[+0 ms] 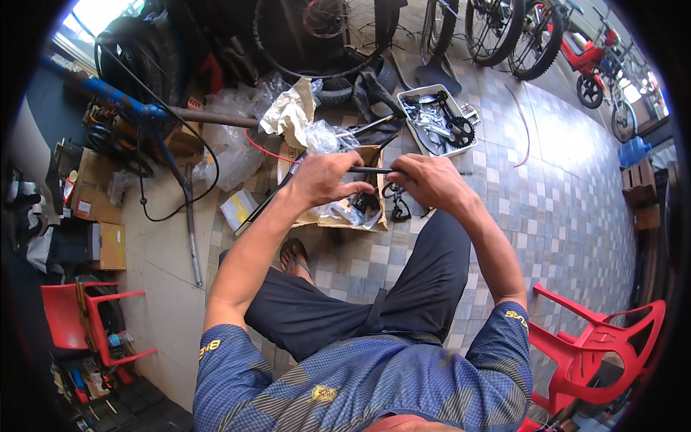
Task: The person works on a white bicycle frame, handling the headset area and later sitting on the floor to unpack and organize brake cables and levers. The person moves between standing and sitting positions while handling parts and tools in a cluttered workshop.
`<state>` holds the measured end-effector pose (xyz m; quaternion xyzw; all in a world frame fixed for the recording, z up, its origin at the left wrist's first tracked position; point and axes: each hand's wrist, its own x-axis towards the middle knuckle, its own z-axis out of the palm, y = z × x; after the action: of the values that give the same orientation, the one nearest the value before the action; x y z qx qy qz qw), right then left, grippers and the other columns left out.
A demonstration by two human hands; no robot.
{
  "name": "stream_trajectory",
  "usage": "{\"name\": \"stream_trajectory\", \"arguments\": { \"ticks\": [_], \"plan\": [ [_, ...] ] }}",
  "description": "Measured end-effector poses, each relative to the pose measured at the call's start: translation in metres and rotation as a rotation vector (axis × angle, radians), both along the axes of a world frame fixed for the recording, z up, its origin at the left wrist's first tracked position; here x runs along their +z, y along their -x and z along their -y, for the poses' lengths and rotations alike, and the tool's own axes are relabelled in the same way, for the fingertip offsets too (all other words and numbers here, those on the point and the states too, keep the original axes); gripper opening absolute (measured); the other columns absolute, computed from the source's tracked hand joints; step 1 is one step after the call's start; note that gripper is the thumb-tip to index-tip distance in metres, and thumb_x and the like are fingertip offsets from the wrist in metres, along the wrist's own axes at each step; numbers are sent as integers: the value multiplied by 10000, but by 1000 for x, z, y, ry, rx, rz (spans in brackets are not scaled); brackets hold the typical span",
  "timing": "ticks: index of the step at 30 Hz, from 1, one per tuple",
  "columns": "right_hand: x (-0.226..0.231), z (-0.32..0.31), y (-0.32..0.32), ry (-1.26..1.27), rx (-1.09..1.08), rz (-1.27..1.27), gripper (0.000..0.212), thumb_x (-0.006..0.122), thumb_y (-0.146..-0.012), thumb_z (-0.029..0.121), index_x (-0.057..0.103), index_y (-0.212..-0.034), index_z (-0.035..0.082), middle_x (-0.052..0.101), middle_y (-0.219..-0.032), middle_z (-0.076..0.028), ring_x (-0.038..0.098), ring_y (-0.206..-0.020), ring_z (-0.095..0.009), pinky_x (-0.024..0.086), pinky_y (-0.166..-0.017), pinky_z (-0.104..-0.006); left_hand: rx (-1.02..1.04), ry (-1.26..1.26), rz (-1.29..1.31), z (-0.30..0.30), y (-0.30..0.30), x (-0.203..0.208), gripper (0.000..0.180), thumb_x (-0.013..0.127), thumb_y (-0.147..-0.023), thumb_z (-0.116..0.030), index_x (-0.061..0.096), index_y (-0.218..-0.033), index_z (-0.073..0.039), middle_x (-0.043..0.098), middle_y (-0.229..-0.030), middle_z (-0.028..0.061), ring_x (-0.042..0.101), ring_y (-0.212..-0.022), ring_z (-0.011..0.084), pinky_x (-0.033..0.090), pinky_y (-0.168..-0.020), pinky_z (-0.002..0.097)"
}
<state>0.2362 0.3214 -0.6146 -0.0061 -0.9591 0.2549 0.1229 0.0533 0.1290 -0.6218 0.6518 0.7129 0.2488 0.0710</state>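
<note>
My two hands stretch a thin black rod between them, level, above an open cardboard box; I cannot make out what kind of rod it is. My left hand grips its left end with curled fingers, the thumb held lower. Toward the other end, my right hand pinches it between thumb and fingers. The cardboard box below holds clear plastic bags and small parts partly hidden by my hands. Beside the box, a small black bicycle part lies on the floor.
A white tray of metal bicycle parts sits beyond the box. A blue frame on a stand rises at left, near crumpled brown paper. Bicycles line the back. Red chairs stand at both sides.
</note>
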Motion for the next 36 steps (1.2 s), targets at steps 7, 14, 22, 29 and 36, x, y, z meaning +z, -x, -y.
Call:
{"name": "stream_trajectory", "arguments": {
  "ticks": [7, 14, 22, 29, 36],
  "plan": [
    [-16, -67, -71, -90, -226, -63, 307, 621, -1003, 333, 557, -857, 70, 640, -706, -137, 641, -650, -361, 475, -576, -458, 46, -57, -26, 26, 42, 2, 484, 704, -921, -438, 561, -696, -34, 568, -657, 146, 572, -582, 328, 450, -555, 423],
    [-30, -83, -115, -137, -219, 19, 320, 598, -1014, 354, 545, -878, 70, 624, -706, -134, 616, -633, -382, 460, -566, -462, 59, -135, 14, 36, 66, 14, 497, 702, -943, -374, 505, -669, -9, 462, -616, 150, 454, -548, 314, 386, -535, 403],
    [-42, -108, -136, -143, -330, 155, 270, 607, -1012, 321, 563, -927, 68, 635, -714, -156, 629, -707, -400, 461, -606, -473, 271, -265, 106, 55, 103, -7, 502, 645, -1002, -372, 499, -725, 20, 373, -618, 110, 377, -557, 187, 352, -531, 359],
    [-39, -88, -141, 82, -348, 132, 229, 608, -1007, 262, 628, -912, 55, 659, -749, -164, 639, -734, -387, 470, -651, -464, 461, 33, 111, 60, 106, 12, 451, 638, -984, -472, 656, -979, -21, 607, -721, 171, 532, -611, 278, 440, -607, 387],
    [-16, -66, -111, 443, -219, -44, 140, 598, -1010, 128, 661, -998, 3, 720, -885, -149, 695, -786, -303, 523, -712, -363, 345, -181, -390, 35, 67, 39, 699, 705, -858, -615, 595, -1353, -134, 637, -1289, 127, 602, -1192, 311, 446, -1018, 460]
  ]
}}
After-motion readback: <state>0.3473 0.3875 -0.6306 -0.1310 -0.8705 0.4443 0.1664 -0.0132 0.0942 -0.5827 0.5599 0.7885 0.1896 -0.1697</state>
